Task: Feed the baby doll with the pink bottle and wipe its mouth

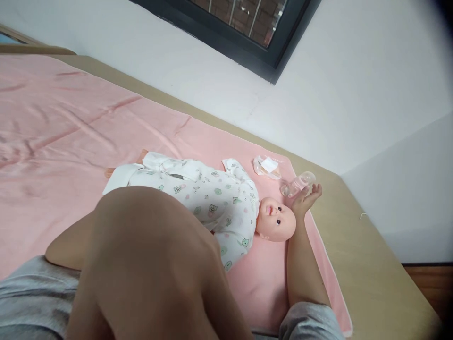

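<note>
A baby doll in a white patterned outfit lies on its back on a pink sheet, head to the right, feet to the left. My right hand is just beyond the doll's head, palm up with fingers apart, and my forearm passes beside the head. A clear baby bottle lies by my fingers; whether they touch, I cannot tell. My left forearm runs behind a large, blurred, skin-coloured shape, perhaps a knee, which hides my left hand and part of the doll's near side.
A small clear plastic packet with a white label lies near the bottle. The sheet covers a wooden surface whose right part shows bare. White walls and a dark-framed window border the far side.
</note>
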Available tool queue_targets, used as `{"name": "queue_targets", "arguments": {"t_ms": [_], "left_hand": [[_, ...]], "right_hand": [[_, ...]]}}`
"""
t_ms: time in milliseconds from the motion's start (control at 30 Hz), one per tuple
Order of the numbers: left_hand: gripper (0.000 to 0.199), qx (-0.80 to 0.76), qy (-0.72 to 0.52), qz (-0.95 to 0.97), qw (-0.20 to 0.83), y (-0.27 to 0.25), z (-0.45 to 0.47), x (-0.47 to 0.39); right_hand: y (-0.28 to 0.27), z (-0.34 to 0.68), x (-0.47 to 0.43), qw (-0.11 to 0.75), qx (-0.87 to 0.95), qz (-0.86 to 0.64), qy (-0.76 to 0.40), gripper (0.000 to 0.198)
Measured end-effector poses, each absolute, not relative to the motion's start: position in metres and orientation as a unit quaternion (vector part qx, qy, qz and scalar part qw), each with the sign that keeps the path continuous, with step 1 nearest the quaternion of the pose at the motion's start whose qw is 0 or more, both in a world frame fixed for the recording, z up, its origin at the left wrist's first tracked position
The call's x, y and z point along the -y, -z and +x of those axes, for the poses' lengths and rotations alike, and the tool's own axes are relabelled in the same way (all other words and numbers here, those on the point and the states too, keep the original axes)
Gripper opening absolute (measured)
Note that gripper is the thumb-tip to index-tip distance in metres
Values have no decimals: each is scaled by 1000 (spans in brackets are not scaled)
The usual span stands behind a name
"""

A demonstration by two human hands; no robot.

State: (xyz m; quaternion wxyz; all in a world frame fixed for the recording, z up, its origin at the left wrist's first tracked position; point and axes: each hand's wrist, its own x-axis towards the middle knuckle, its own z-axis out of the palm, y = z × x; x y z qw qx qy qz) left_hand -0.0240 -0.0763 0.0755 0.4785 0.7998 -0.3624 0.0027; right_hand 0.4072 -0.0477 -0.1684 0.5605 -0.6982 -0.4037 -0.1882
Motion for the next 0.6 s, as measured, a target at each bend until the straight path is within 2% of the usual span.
{"name": "queue_targets", "arguments": {"t_ms": [67, 267, 467, 600], "left_hand": [[61, 387, 36, 796, 465, -79, -22, 75], [67, 403, 21, 769, 496, -75, -18, 72], [63, 410, 65, 772, 482, -76, -16, 68], [63, 398, 11, 783, 478, -73, -24, 72]], "right_hand": [[169, 408, 47, 560, 402, -700, 186, 74], [170, 410, 47, 567, 395, -696, 196, 77], [168, 407, 48, 576, 385, -699, 178, 74], [168, 406, 48, 575, 380, -705, 169, 67]]}}
